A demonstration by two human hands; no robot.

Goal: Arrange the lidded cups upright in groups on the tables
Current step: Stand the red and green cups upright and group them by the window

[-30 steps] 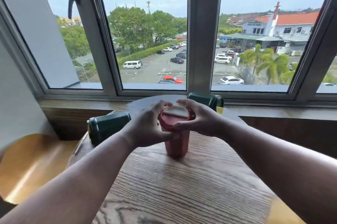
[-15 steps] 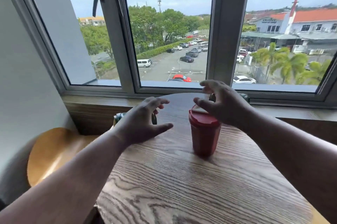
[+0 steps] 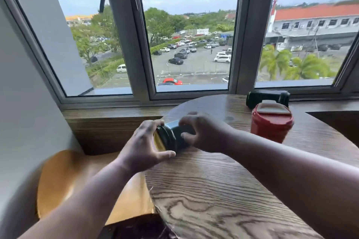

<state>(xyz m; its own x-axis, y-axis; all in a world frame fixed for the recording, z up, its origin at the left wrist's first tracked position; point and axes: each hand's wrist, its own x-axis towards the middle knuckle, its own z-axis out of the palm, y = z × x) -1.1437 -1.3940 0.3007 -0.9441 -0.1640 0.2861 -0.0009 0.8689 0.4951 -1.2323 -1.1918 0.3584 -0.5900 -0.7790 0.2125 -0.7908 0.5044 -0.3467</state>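
A dark green lidded cup (image 3: 171,137) lies on its side at the left edge of the round wooden table (image 3: 223,190), its lid end toward the left. My left hand (image 3: 143,147) cups the lid end, thumb under it. My right hand (image 3: 204,133) curls over the cup's body from the right. A red lidded cup (image 3: 272,124) stands upright on the table to the right. Behind it a second dark green cup (image 3: 268,97) lies on its side near the window sill.
A yellow wooden seat (image 3: 73,184) sits low at the left, beside the table's edge. The wooden sill (image 3: 116,110) and the window frame run along the far side. A grey wall (image 3: 23,102) closes the left.
Both hands have left the red cup and moved left onto the lying green cup. The view has swung left, so the red cup now sits at the right.
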